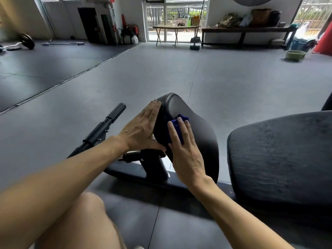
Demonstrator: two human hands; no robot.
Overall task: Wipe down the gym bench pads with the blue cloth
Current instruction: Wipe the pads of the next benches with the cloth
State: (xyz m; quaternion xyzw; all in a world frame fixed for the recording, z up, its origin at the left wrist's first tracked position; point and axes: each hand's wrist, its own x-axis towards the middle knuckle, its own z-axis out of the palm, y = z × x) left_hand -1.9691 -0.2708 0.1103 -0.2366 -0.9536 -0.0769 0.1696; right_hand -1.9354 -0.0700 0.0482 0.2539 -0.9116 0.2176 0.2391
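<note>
Right fingers [181, 126] lay straight, pressing the cloth [177, 123] flat on the seat pad [197, 126]. Left fingers [152, 112], also straight, braced its left edge. Unwiped back pad [280, 159] lay rightward, nearer the right hand [185, 151].

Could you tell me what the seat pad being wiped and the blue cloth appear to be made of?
Seat pad: probably vinyl or faux leather over padding; smooth black surface with a soft sheen and rounded edges. Blue cloth: looks like soft, possibly microfibre fabric; it bunches into matte folds under the right hand.
</note>
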